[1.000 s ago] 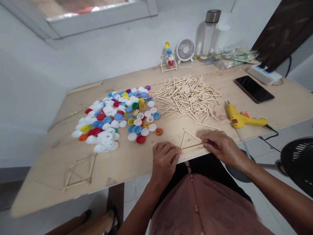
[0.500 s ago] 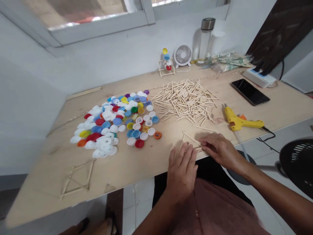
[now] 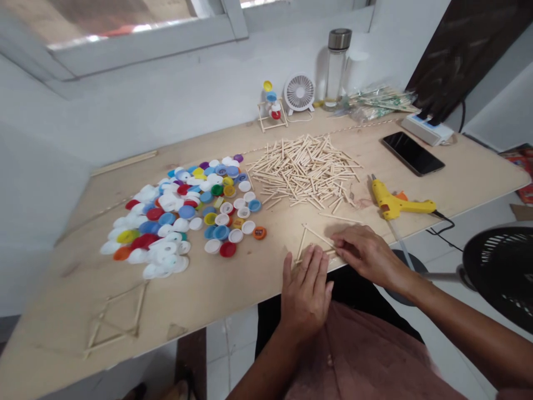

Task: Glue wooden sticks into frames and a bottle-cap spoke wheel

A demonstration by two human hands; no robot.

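Observation:
Three thin wooden sticks (image 3: 318, 235) lie in a triangle near the table's front edge. My left hand (image 3: 306, 294) rests flat over the triangle's bottom side, its fingers stretched out and holding nothing. At the right corner my right hand (image 3: 368, 253) pinches the end of a stick between thumb and fingers. Behind my hands spreads a pile of short wooden sticks (image 3: 306, 169), with one loose stick (image 3: 339, 218) in front of it. Plastic bottle caps (image 3: 187, 211) in many colours are heaped to the left. A yellow glue gun (image 3: 395, 203) lies to the right of my right hand.
A stick frame (image 3: 116, 322) stands at the table's left front. Along the back are a small stick-and-cap model (image 3: 272, 108), a white fan (image 3: 300, 93), a glass bottle (image 3: 335, 69) and bagged sticks (image 3: 378, 103). A phone (image 3: 412, 153) and power strip (image 3: 428, 129) lie right.
The camera view has shifted, so the table's contents sit further left. My left fingers have drawn back slightly, showing more of the triangle's left corner. My right hand keeps its pinch.

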